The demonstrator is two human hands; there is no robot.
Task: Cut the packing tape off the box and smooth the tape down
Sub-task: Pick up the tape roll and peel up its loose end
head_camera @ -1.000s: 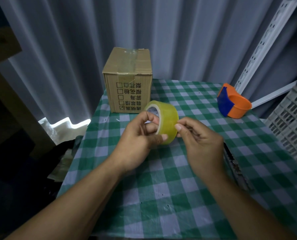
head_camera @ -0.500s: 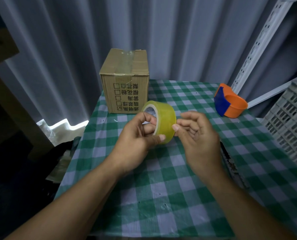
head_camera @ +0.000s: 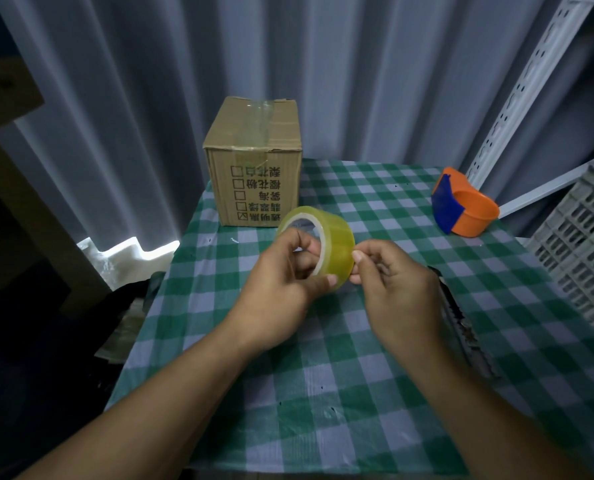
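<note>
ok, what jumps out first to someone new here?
The yellow tape roll, held mid-frame above the green checked tablecloth: left hand with fingers through its core, right hand pinching its outer face. Behind sits the cardboard box; far right, an orange tape dispenser.

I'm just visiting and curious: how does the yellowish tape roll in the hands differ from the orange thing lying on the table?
The tape roll is translucent yellow; the orange dispenser is opaque with a blue front part. The roll is held up by the left hand, with the right hand pinching its edge; the dispenser rests untouched on the checked cloth. Both are ring-shaped.
</note>
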